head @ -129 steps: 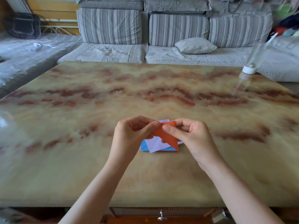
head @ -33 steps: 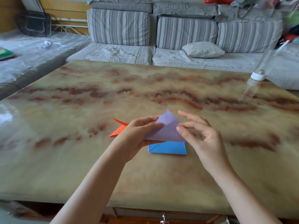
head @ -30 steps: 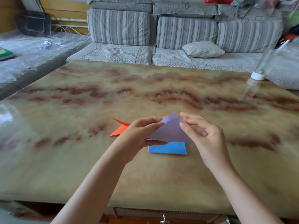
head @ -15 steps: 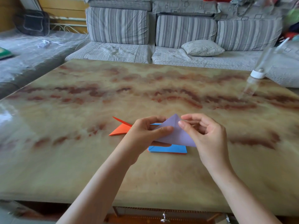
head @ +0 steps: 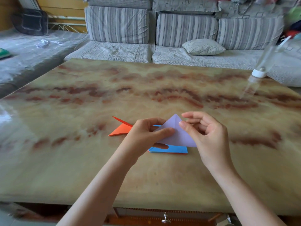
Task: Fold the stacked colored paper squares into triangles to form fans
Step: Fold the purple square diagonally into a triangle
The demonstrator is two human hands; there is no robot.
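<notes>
Table top (head: 81,160): glossy, smooth, marble-veined stone look.
Lilac sheet (head: 177,136), orange folded piece (head: 121,129), blue stack (head: 172,150): matt, smooth paper.
Sofa cushions (head: 117,25): striped woven cloth, wrinkled.
Drawer front (head: 138,221): reddish wood.
Knob (head: 165,218): shiny metal.
Bottle (head: 263,62): clear plastic.

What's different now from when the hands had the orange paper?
The orange paper was put down, folded, left of the stack. The left hand and right hand picked the purple sheet off the stack and now pinch it as a triangle. The stack, blue on top, and the bottle stayed put.
</notes>
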